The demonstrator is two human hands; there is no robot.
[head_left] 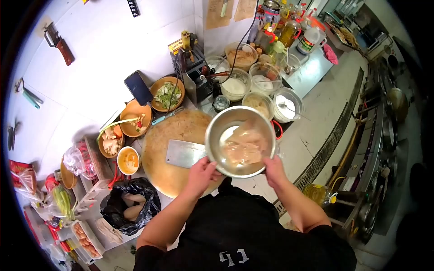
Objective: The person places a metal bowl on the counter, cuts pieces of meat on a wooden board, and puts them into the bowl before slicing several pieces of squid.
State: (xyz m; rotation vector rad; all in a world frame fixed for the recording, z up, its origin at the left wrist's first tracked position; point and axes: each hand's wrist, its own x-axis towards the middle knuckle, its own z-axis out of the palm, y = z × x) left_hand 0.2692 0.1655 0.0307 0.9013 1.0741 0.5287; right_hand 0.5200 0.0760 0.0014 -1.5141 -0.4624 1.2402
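2 bare hands hold a steel bowl [214, 135] above the right edge of a round board [156, 135] in a crowded kitchen. The left hand [199, 177] has its fingers clamped on the near-left rim; the right hand [275, 172] grips the near-right rim, fingertips partly hidden. Pale raw meat [246, 144] lies inside, beyond both hands and nearer the right. A cleaver [184, 153] lies flat, lengthwise left to right, just beyond the left fingers.
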